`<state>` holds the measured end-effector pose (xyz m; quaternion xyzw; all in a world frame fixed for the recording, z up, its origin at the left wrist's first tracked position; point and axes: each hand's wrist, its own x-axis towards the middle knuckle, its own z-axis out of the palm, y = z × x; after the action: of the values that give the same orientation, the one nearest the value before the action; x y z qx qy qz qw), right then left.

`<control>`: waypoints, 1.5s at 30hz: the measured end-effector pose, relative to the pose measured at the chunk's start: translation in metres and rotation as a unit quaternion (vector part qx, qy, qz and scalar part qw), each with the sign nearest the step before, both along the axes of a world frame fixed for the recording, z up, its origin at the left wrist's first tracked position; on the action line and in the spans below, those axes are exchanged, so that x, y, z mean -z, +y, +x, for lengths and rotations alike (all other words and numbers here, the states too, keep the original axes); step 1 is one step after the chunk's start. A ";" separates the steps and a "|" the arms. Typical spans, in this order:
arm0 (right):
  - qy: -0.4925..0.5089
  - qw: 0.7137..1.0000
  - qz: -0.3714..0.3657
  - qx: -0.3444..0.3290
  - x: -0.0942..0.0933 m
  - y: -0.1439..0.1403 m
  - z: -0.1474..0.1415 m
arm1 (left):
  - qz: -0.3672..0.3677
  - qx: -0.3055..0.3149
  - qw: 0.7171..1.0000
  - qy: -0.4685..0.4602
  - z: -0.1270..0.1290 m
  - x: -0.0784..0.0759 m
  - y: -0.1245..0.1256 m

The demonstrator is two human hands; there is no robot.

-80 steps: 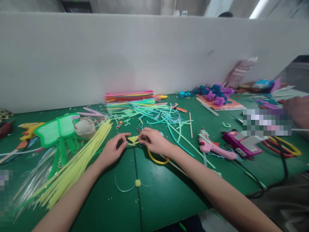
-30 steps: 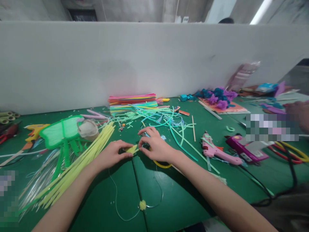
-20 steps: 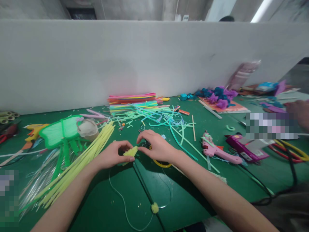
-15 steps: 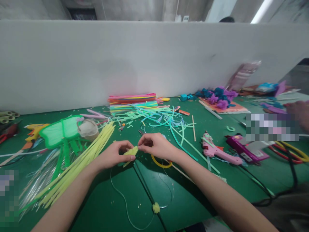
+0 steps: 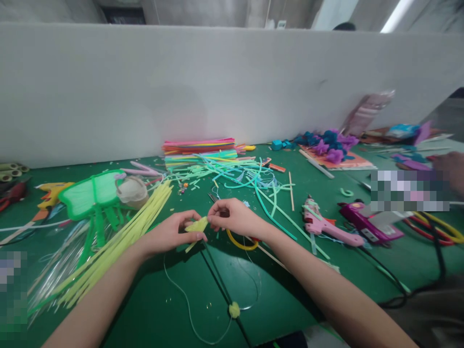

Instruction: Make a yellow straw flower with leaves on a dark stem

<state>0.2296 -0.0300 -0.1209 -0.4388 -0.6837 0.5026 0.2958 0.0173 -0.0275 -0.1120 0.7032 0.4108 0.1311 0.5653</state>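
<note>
My left hand (image 5: 177, 231) pinches a pale yellow pipe-cleaner piece (image 5: 196, 225), folded into a small pointed shape, between thumb and fingers. A short yellow end sticks out below the thumb. The fingertips of my right hand (image 5: 234, 217) are closed on the right tip of the same piece. Under the right wrist lie scissors with a yellow handle (image 5: 242, 246), partly covered. Nearer to me, a small fuzzy yellow ball (image 5: 234, 310) sits on the table with a clear thread (image 5: 184, 295) looping away from it.
Yellow pipe cleaners (image 5: 145, 227) and a green mesh shape (image 5: 94, 191) lie left. Coloured pipe cleaners (image 5: 199, 150) are piled at the back. A pink glue gun (image 5: 326, 229) and a purple tool (image 5: 369, 224) lie right; another person's hand (image 5: 453, 169) is at the far right. A pale partition (image 5: 232, 87) stands behind.
The yellow piece is turned slightly and shows more of its face between my fingers. Both hands stay almost in place, still on it.
</note>
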 end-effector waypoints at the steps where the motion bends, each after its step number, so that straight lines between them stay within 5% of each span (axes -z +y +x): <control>1: 0.009 1.000 -0.010 -0.001 -0.001 -0.001 0.000 | -0.008 0.009 1.000 -0.008 -0.001 -0.002 0.000; 16: 0.015 0.998 -0.033 -0.058 0.000 0.000 0.007 | 0.024 0.000 1.000 0.009 -0.004 0.004 0.002; 24: -0.092 0.990 0.102 0.003 -0.003 0.001 0.013 | -0.071 0.008 0.995 -0.070 -0.014 -0.005 0.000; 28: -0.131 0.981 0.140 0.007 -0.002 0.001 0.011 | -0.064 0.005 0.997 -0.053 -0.013 0.002 0.002; 32: -0.106 0.953 0.279 0.053 -0.005 -0.002 0.010 | -0.057 -0.010 0.997 -0.060 -0.011 0.013 0.004; 37: -0.175 0.910 0.375 0.002 -0.007 -0.011 0.009 | -0.043 -0.010 0.997 -0.061 -0.009 0.013 0.005; 45: -0.241 0.884 0.398 -0.051 0.001 -0.015 0.003 | -0.001 -0.044 0.998 -0.040 -0.008 0.016 0.007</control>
<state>0.2330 -0.0454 -0.1216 -0.3563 -0.8978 0.0817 0.2456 0.0089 -0.0203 -0.1276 0.6785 0.4184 0.1832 0.5754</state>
